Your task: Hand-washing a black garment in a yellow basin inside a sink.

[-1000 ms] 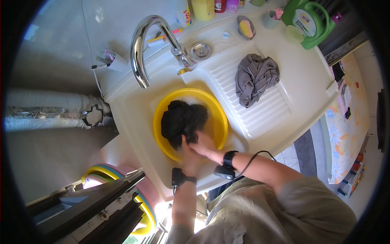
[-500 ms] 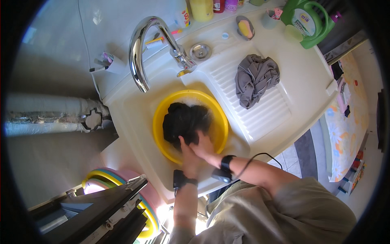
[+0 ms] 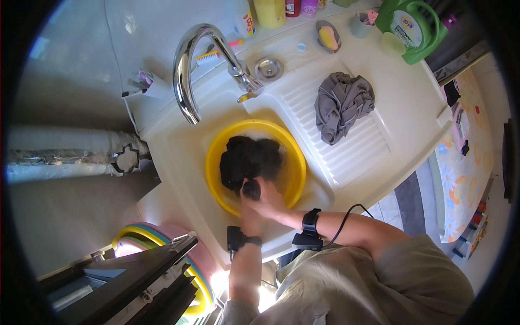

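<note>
A wet black cloth garment [image 3: 241, 162] lies bunched in a yellow basin [image 3: 299, 162] of cloudy, slightly sudsy water. My right hand [image 3: 268, 199] is closed over a wad of this garment at the near side of the basin. Against it, my left hand [image 3: 248, 207] grips the same cloth; its fingers are mostly covered by the right hand and the fabric. Both wrists wear black straps with small boxes. Right of the basin, a crumpled grey-brown garment [image 3: 343, 105] rests on the ribbed washboard [image 3: 352, 157] of the white sink [image 3: 184, 179].
A chrome faucet [image 3: 184, 81] arches over the sink's left part. Along the back stand a green detergent jug [image 3: 414, 30], a yellow bottle [image 3: 269, 13] and a soap dish with yellow soap [image 3: 327, 38]. A brush [image 3: 207, 57] lies behind the faucet. Dark window framing [image 3: 130, 276] is at lower left.
My hands have drawn together, and a wad of black cloth now shows between them. The right wrist has shifted slightly rightward. The grey-brown garment stays put.
</note>
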Motion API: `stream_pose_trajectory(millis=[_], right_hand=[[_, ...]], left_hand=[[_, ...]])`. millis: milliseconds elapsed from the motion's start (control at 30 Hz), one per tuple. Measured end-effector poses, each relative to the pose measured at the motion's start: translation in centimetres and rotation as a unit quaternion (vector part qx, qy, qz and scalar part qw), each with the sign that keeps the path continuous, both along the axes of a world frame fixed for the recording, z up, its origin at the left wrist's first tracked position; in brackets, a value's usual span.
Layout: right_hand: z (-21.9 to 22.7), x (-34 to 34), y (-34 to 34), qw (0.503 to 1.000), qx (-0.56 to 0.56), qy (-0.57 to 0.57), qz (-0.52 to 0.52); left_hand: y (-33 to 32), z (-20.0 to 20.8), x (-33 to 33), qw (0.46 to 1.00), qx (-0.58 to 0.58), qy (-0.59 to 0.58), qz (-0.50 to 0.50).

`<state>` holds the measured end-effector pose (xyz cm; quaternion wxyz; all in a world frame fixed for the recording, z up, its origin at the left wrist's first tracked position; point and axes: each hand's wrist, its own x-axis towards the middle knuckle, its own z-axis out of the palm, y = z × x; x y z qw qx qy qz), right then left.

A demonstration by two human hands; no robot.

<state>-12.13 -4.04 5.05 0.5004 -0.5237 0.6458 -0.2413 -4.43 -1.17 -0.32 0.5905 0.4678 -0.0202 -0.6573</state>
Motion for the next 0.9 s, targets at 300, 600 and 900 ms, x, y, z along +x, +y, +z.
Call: stream_pose_trajectory(millis=[300, 600, 900], right_hand=[[-1.1, -3.8, -3.3, 0.964, 0.146, -0.222, 0.003], [12.4, -4.9, -5.2, 0.82, 0.258, -0.457, 0.228], [20.8, -10.2, -7.7, 0.742, 0.219, -0.552, 0.311]], left_hand=[[-3.4, 4.1, 0.8, 0.975, 0.181, 0.095, -0.089], [0.8, 9.6, 1.6, 0.987, -0.037, -0.156, 0.012], [-2.2, 13.7, 4.0, 0.932, -0.055, -0.295, -0.203]])
